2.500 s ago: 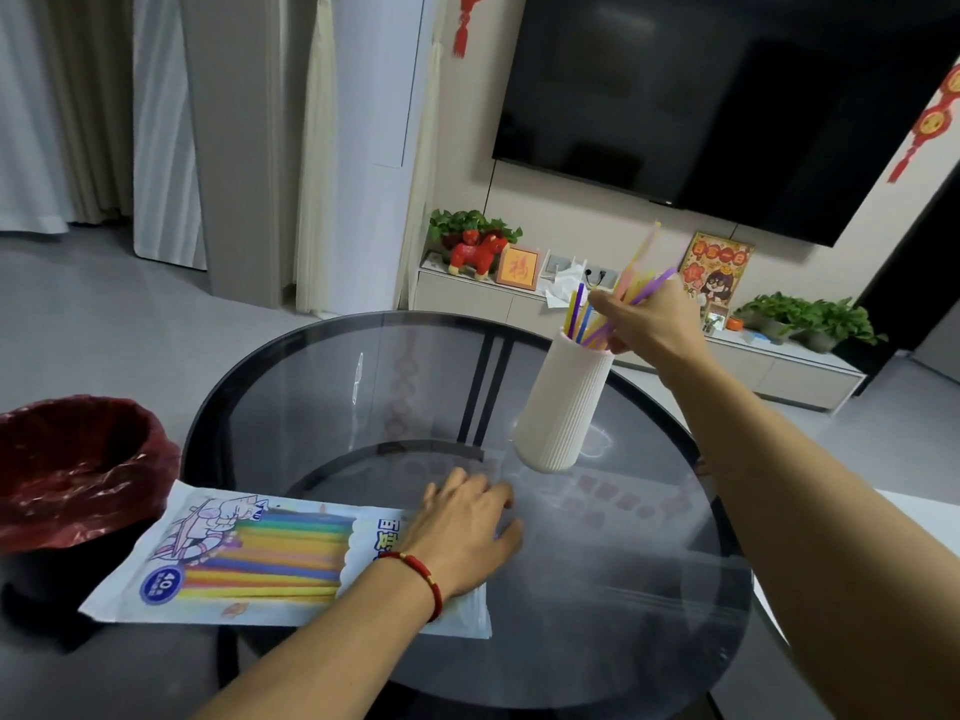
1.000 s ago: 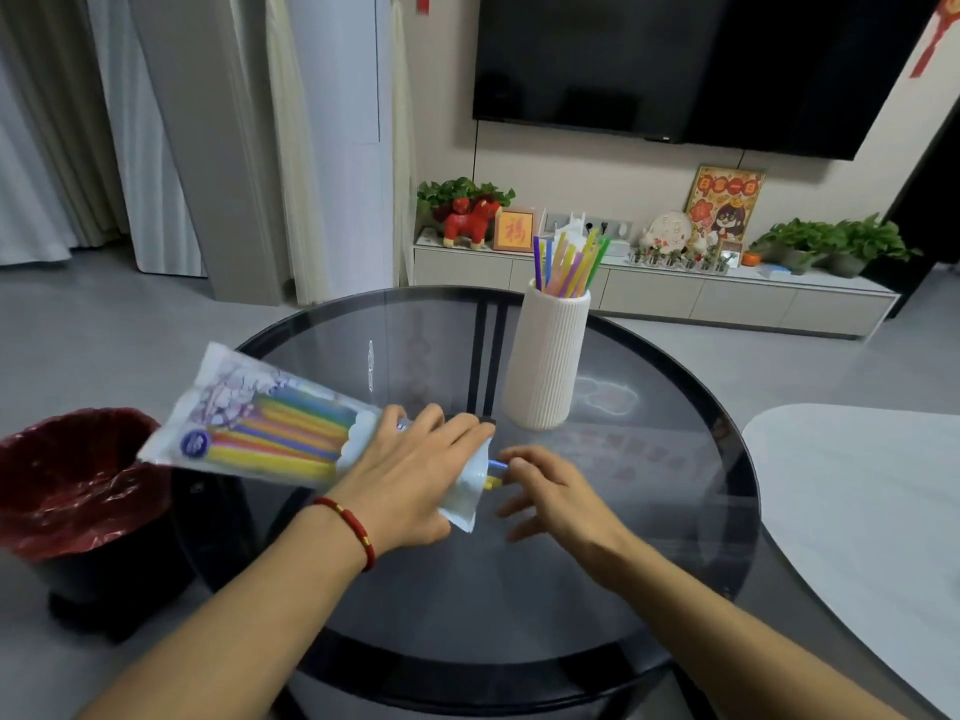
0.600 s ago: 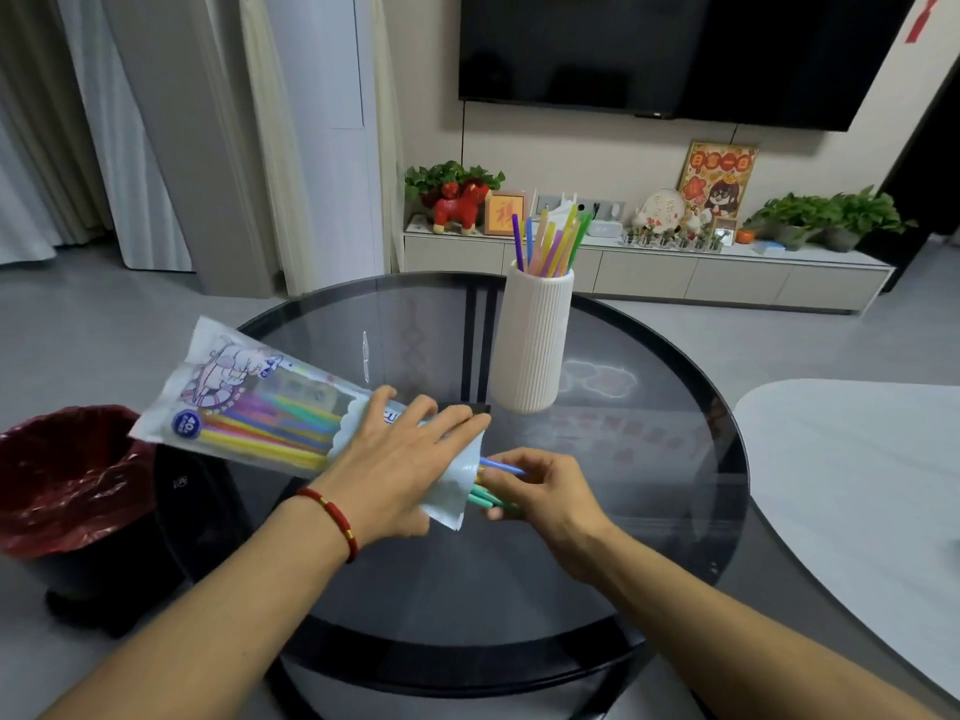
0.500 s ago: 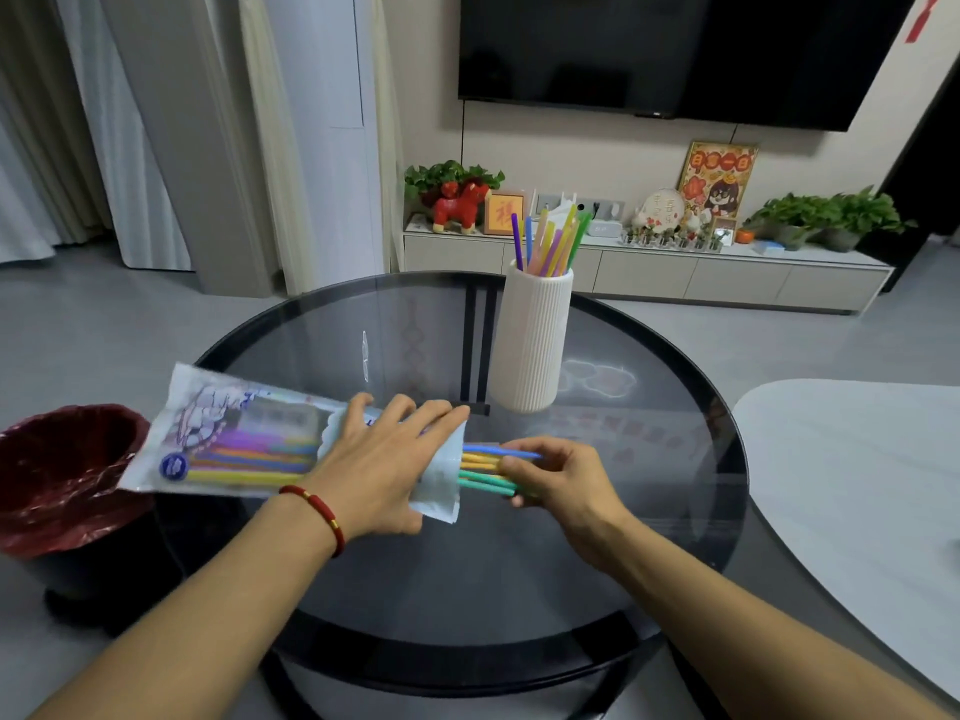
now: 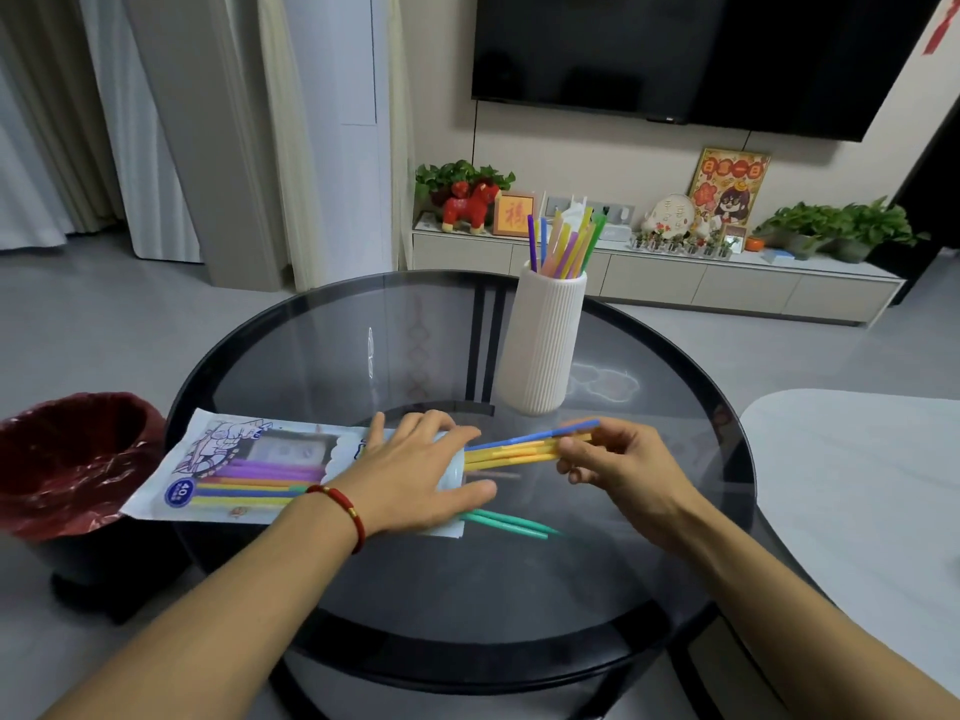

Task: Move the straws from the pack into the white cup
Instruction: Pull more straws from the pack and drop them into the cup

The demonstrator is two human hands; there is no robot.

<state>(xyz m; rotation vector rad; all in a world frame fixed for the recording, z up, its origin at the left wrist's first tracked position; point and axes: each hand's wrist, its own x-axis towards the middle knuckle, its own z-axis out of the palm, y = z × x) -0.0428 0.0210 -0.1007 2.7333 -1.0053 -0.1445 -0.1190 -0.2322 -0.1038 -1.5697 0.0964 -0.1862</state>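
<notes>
The straw pack (image 5: 244, 472), a white printed bag with coloured straws inside, lies flat on the round glass table (image 5: 337, 345). My left hand (image 5: 415, 472) presses down on its open right end. My right hand (image 5: 618, 462) pinches a bunch of yellow, orange and blue straws (image 5: 511, 449) half drawn out of the pack. Two green straws (image 5: 506, 523) stick out lower down and rest on the glass. The ribbed white cup (image 5: 543, 345) stands upright behind my hands, with several coloured straws (image 5: 563, 246) in it.
A black bin with a red liner (image 5: 67, 459) stands on the floor left of the table. A white tabletop (image 5: 857, 485) sits at the right. A low cabinet with plants and ornaments (image 5: 675, 272) runs along the wall under a television.
My left hand has lowered the pack from the air onto the table. My right hand has pulled a bunch of straws further out to the right.
</notes>
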